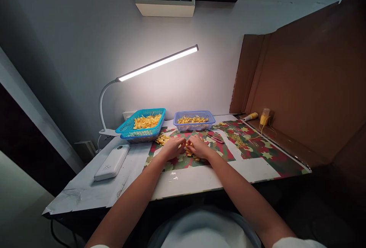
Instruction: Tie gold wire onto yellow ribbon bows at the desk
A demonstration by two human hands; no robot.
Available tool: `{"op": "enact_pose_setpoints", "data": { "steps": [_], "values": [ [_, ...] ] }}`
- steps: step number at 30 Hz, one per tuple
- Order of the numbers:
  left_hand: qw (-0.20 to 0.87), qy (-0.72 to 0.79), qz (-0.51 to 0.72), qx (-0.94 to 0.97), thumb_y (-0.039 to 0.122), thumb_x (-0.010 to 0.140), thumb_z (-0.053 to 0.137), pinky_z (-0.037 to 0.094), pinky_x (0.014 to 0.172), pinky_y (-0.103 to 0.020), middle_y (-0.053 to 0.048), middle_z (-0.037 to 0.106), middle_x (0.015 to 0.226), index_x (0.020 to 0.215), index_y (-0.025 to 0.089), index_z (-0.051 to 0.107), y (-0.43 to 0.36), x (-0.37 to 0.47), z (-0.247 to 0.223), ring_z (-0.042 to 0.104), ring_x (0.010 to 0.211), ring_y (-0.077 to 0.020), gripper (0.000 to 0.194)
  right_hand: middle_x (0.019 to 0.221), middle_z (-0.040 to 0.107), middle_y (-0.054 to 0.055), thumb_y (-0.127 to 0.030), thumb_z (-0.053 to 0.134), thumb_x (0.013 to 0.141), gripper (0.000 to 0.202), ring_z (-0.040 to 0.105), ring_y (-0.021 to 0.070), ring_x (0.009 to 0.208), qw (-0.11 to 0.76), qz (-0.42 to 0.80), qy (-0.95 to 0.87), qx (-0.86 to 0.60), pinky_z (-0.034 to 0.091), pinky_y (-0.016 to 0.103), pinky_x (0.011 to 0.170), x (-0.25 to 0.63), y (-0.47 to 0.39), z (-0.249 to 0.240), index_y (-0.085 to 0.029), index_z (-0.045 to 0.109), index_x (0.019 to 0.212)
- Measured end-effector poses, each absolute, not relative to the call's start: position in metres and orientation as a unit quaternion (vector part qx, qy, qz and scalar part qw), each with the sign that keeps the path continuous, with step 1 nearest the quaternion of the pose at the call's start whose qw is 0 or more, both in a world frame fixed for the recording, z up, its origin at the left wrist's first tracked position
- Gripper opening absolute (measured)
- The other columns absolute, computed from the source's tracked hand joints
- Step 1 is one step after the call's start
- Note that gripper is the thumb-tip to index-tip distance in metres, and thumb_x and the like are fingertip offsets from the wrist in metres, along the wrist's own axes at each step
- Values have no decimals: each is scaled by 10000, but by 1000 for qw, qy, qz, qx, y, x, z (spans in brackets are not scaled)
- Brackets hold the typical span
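Observation:
Both hands meet over the camouflage-patterned sheet in the middle of the table. My left hand [174, 148] has its fingers bent inward at small yellow pieces [189, 152]. Opposite it, my right hand [198, 146] is closed, its fingertips pressed together at the same pieces; what they hold is too small to name. More yellow pieces [162, 139] lie just behind my left hand. A blue-purple basket [194, 127] with yellow pieces stands behind the hands, and a teal basket [140, 135] holding a larger heap is to its left. Pink-handled snips [215, 138] rest right of my right hand.
A white power bank [112, 163] lies at the left, near the clamped lamp [101, 105]. Thin yellow strands [239, 141] are scattered to the right. Yellow thread spools [265, 117] stand by the cardboard wall [300, 76]. A shelf [166, 10] hangs above.

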State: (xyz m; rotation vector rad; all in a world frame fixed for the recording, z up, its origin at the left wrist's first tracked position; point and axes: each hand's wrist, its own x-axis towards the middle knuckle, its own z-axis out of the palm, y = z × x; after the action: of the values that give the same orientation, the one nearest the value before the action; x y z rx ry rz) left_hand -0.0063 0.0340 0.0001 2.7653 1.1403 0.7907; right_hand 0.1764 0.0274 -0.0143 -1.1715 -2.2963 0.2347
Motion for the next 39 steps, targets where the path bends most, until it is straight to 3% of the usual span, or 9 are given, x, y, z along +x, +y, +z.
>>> {"op": "enact_pose_setpoints", "data": {
  "steps": [11, 20, 27, 32, 39],
  "values": [
    [-25, 393, 174, 903, 209, 857, 423, 347, 608, -259, -23, 623, 750, 818, 208, 530, 31, -6, 3, 558, 701, -177, 114, 925, 570, 45, -195, 524, 859, 15, 451, 206, 934, 264, 81, -856, -438, 360, 373, 833, 178, 29, -16, -197, 521, 844],
    [-6, 412, 185, 892, 244, 876, 412, 332, 585, -252, -22, 624, 744, 843, 203, 534, 35, -8, -2, 555, 671, -170, 133, 935, 573, 44, -202, 528, 856, 9, 455, 206, 943, 269, 77, -858, -431, 360, 369, 835, 179, 29, -16, -199, 520, 859],
    [103, 418, 237, 871, 307, 863, 438, 345, 581, -254, -7, 591, 714, 829, 195, 511, 40, -10, -8, 514, 639, -154, 137, 932, 576, 38, -233, 506, 853, 41, 450, 203, 936, 281, 100, -848, -438, 347, 358, 831, 179, 30, -13, -202, 505, 827],
    [237, 390, 285, 843, 360, 866, 423, 363, 557, -240, 29, 527, 667, 801, 193, 469, 39, -6, -9, 485, 584, -125, 184, 880, 557, 26, -157, 388, 825, 106, 437, 196, 887, 292, 138, -840, -436, 345, 342, 809, 179, 32, -11, -203, 477, 789],
    [304, 358, 337, 816, 438, 829, 465, 350, 542, -223, 44, 447, 653, 745, 189, 439, 43, -5, -6, 413, 586, -105, 264, 791, 497, 16, -193, 335, 815, 107, 419, 193, 836, 346, 173, -827, -409, 336, 317, 747, 176, 39, -15, -209, 392, 726]
  ]
}}
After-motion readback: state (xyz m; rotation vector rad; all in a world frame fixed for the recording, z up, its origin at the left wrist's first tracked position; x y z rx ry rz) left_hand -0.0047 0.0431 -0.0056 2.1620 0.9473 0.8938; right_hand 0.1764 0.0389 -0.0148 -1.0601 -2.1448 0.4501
